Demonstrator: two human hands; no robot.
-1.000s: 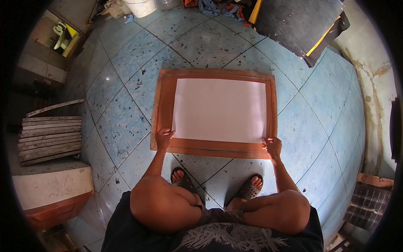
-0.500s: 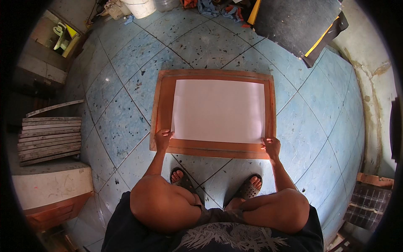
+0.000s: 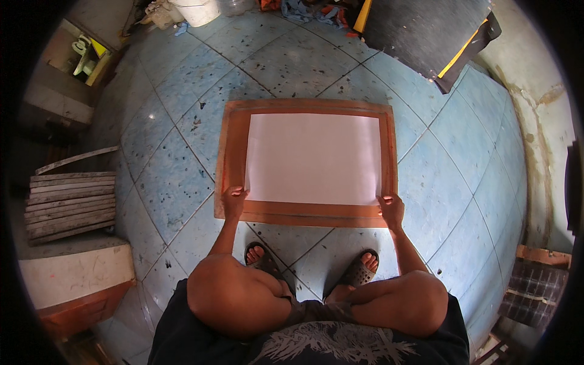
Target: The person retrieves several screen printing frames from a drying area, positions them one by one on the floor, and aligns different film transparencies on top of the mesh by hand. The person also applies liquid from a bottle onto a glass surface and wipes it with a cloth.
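A large white sheet of paper lies over an orange-brown panel with a raised wooden frame, set on the tiled floor in front of my feet. My left hand pinches the sheet's near left corner between thumb and fingers. At the near right corner, my right hand grips the paper the same way. Both hands hover over or rest on the frame's near side; I cannot tell which. More of the orange-brown surface shows along the sheet's left side than along its right.
Blue floor tiles with dark specks surround the frame. Stacked thin frames stand on a ledge at left. A black board with yellow edging sits far right. A white bucket and rags lie at the back.
The whole scene has shifted very slightly left and up in the picture. Both hands keep their pinch on the paper's near corners, and the sheet has hardly moved on the panel.
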